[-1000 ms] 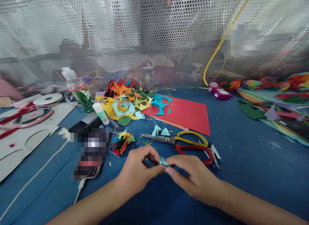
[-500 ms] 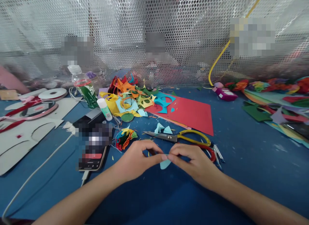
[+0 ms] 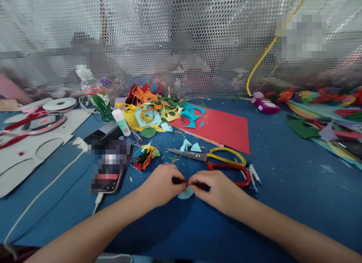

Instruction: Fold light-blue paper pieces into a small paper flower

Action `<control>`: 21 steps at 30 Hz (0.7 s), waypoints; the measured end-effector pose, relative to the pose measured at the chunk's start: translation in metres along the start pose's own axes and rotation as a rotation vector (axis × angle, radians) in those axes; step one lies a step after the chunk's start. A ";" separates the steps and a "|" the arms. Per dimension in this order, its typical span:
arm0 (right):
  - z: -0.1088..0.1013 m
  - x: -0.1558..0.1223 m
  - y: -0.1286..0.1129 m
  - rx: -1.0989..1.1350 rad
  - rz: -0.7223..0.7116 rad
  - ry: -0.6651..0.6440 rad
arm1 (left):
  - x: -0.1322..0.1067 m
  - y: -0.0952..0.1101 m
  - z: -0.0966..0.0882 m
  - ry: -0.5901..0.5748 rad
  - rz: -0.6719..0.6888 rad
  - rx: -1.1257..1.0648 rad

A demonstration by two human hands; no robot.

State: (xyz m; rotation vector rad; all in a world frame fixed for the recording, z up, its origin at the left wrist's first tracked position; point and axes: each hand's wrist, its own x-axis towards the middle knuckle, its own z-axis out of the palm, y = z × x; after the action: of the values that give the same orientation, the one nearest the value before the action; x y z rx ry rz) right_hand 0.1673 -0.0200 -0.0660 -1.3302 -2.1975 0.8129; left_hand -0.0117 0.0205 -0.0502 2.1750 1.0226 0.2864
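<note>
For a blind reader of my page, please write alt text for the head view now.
A person's left hand and right hand pinch a small light-blue paper piece over a blue table. Beyond them lie metal scissors with yellow and red handles, then a heap of multicoloured paper scraps partly over a flat red paper sheet.

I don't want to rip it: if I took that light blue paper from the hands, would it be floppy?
The light blue paper would probably bend easily, because it looks thin. It's likely very light, being small enough for the left hand and right hand to partly hide it.
</note>
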 end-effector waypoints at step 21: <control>0.013 -0.010 0.004 -0.327 -0.210 0.067 | 0.001 -0.006 -0.001 -0.087 0.120 0.209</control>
State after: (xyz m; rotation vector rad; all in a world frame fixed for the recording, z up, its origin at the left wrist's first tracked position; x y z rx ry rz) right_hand 0.1661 -0.0304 -0.0790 -1.2188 -2.4382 0.3364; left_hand -0.0144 0.0241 -0.0537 2.4197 0.9099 0.1432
